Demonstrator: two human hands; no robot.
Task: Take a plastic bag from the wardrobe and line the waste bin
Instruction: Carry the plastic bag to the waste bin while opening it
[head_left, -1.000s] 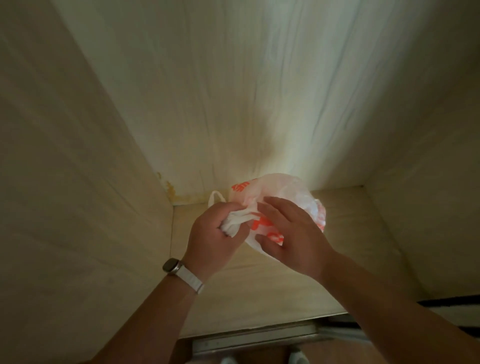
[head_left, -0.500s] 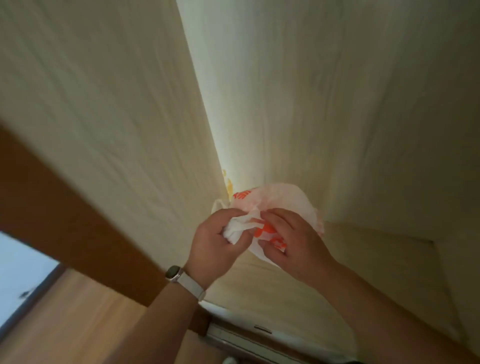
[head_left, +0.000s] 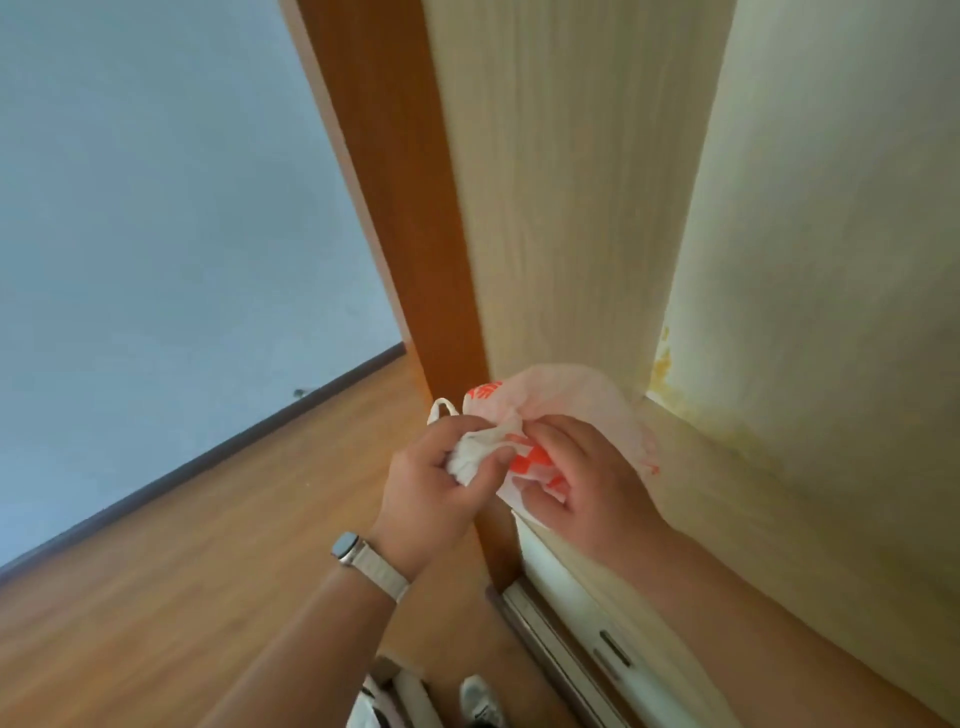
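A thin white plastic bag (head_left: 566, 400) with orange print bulges between my two hands at the front corner of the wardrobe (head_left: 810, 270). My left hand (head_left: 431, 483) is closed on the bag's twisted white neck, with a small handle loop sticking out above it. My right hand (head_left: 592, 478) grips the bag's printed body from the right, fingers curled into the plastic. The bag's lower part is hidden behind my hands. No waste bin is in view.
The wardrobe's orange-brown side panel (head_left: 400, 208) stands just left of the bag. Its sliding-door track (head_left: 571, 629) runs along the bottom front. Wooden floor (head_left: 171, 561) and a pale wall (head_left: 156, 208) with a dark skirting board lie to the left. A shoe (head_left: 480, 701) shows below.
The view has swung left, from the wardrobe's inside to its left side panel, the floor and the wall. Both hands keep their hold on the bag, now at the wardrobe's front corner.
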